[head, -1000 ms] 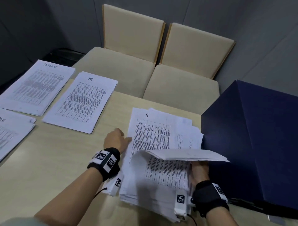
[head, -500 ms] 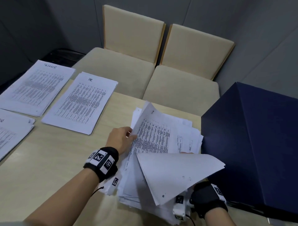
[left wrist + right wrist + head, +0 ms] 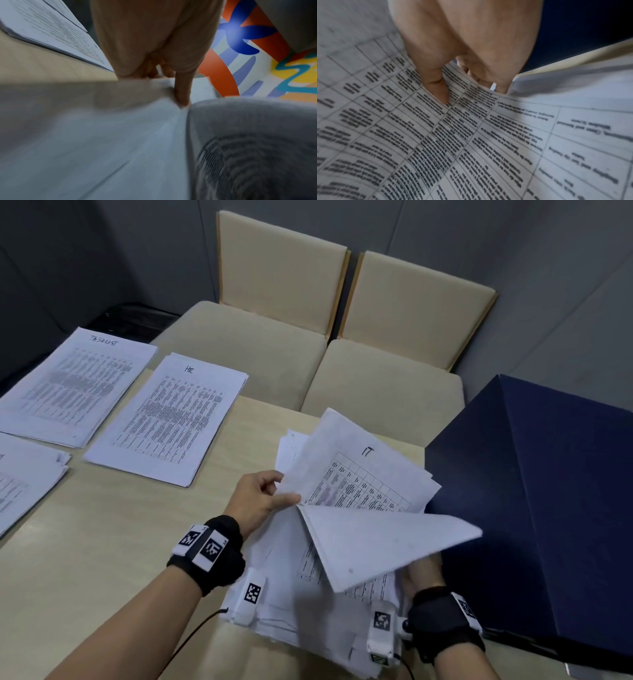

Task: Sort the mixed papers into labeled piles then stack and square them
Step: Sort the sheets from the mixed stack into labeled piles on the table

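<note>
While the left hand (image 3: 255, 501) pinches the left edge of a sheet marked "IT" (image 3: 363, 470) between thumb and curled fingers, that sheet stands tilted up off the loose heap of papers (image 3: 308, 604) at the near right of the worktop (image 3: 120, 542). The sheet is white, printed with a ruled table of small dark text, the two letters handwritten at its top. In front of it the right hand (image 3: 423, 575) has its grip closed on a lifted sheet (image 3: 380, 546) whose blank back faces up; the right wrist view shows the thumb pressed on the printed side and the fingers curled behind the edge. The heap beneath is ragged, its corners fanned out unevenly.

Farther left on the worktop lie three sorted piles, well apart from the heap: one headed "HR" (image 3: 171, 419), one beyond it with a handwritten heading too blurred to read (image 3: 75, 385), and a third (image 3: 24, 484) cut off by the left edge. A dark blue box (image 3: 548, 508) stands just beside the heap on the right, and the lifted sheet's corner overlaps it in the head view. Two beige chairs (image 3: 308, 347) stand at the worktop's far side.
</note>
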`<state>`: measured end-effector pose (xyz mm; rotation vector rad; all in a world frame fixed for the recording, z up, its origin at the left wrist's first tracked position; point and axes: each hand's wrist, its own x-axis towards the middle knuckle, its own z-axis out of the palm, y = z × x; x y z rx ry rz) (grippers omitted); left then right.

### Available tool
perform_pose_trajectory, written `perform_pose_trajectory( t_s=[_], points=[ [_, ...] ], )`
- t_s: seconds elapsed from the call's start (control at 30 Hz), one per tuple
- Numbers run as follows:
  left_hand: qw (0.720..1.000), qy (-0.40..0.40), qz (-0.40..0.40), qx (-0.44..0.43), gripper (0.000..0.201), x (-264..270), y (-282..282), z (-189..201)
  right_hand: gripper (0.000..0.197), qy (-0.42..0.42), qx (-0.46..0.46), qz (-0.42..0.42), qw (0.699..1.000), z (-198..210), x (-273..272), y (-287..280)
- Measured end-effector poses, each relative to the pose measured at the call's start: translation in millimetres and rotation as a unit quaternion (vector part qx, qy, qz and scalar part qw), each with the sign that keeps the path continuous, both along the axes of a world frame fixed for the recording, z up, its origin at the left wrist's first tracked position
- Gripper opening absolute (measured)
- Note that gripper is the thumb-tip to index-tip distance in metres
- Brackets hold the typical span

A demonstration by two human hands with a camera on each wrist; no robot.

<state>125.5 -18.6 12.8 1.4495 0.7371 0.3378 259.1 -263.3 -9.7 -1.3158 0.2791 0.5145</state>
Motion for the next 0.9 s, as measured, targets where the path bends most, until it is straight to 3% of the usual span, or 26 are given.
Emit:
perform_pose_trajectory(
  t_s=[0.07, 0.2, 0.3, 0.37, 0.43, 0.57, 0.73, 0.8, 0.9],
  points=[
    [1.0, -0.002, 0.019, -0.008, 0.019, -2.0, -1.3, -0.7, 0.032, -0.019, -0.046, -0.015, 0.999, -1.5, 3.4, 2.3],
    [0.997, -0.004, 0.055, -0.056, 0.039, -3.9, 0.8, -9.6, 0.038, -0.052, -0.084, 0.02, 0.995, 5.6, 5.6, -1.6],
    [0.99, -0.004, 0.136, -0.046, 0.019, -3.0, 3.1, -7.2, 0.055, -0.063, -0.088, 0.01, 0.994, -2.9, 8.9, -10.5],
    [0.986, 0.023, 0.162, -0.006, 0.016, -3.3, 7.3, -7.0, 0.047, -0.062, -0.08, 0.016, 0.995, -6.1, 11.4, -14.8],
    [0.987, 0.039, 0.158, 0.003, 0.021, -5.1, 13.1, -11.6, 0.038, -0.059, -0.07, 0.013, 0.996, -5.8, 10.5, -15.7],
    [0.989, 0.046, 0.142, -0.003, 0.026, -5.5, 14.2, -13.4, 0.04, -0.051, -0.039, 0.025, 0.998, -5.1, 6.7, -11.6],
    [0.986, -0.008, 0.1, -0.13, 0.026, 0.8, -0.8, 10.1, 0.03, -0.042, 0.003, 0.062, 0.997, -6.8, 4.5, -3.2],
    [0.98, -0.005, 0.073, -0.183, 0.026, 1.7, -4.2, 11.8, 0.039, -0.03, 0.023, 0.079, 0.996, -7.4, 3.9, -3.1],
    [0.983, 0.024, 0.049, -0.174, 0.031, 3.3, -4.5, 6.1, 0.023, -0.02, 0.036, 0.109, 0.993, -2.4, -0.8, -3.4]
  ],
)
